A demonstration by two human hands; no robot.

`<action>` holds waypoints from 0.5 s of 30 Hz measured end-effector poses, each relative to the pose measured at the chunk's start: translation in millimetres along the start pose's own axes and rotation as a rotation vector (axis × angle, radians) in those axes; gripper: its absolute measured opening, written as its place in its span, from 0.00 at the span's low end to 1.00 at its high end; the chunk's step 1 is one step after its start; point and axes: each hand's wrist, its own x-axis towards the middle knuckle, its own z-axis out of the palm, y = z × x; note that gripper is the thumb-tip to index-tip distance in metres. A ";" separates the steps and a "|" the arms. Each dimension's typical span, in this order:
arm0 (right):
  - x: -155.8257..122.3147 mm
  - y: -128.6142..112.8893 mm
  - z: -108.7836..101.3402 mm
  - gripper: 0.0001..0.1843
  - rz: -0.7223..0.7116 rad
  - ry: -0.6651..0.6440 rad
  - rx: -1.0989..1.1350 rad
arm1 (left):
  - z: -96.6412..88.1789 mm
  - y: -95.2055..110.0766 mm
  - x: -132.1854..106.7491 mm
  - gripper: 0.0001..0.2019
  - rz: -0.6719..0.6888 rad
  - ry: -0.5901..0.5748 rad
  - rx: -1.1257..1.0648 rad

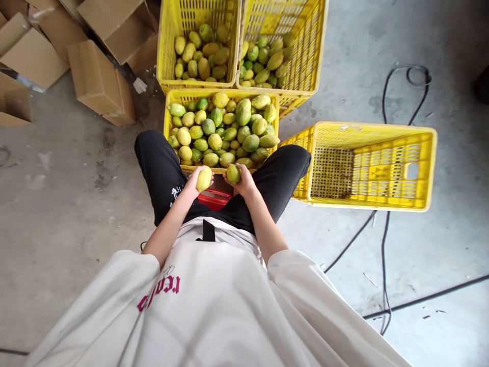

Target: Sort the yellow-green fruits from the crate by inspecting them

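Observation:
My left hand (193,183) is closed around a yellow lemon (204,179), held between my knees. Beside it, my right hand (244,181) grips a greener lemon (233,174). The two fruits are a short way apart. Just beyond both hands stands a full yellow crate (167,114), heaped with yellow and green lemons (216,117). Part of a red object (216,198), perhaps a stool, shows between my legs below the hands.
Two deeper yellow crates, a left one (161,46) and a right one (320,46), stand behind with lemons low inside. Another yellow crate (431,168) on the right shows its bare bottom. Cardboard boxes (97,81) crowd the upper left. Black cable (384,255) crosses the concrete floor.

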 end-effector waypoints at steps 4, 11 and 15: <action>-0.1 -4.1 -3.3 0.09 -0.027 -0.032 0.035 | 1.4 1.4 -1.6 0.06 0.014 0.082 -0.019; 1.7 1.6 -4.0 0.20 -0.204 -0.049 -0.088 | 2.4 -0.1 -1.7 0.12 -0.027 0.012 0.059; 3.1 5.5 -0.4 0.21 -0.294 -0.005 -0.071 | 1.4 -1.5 -1.9 0.10 0.035 -0.003 0.069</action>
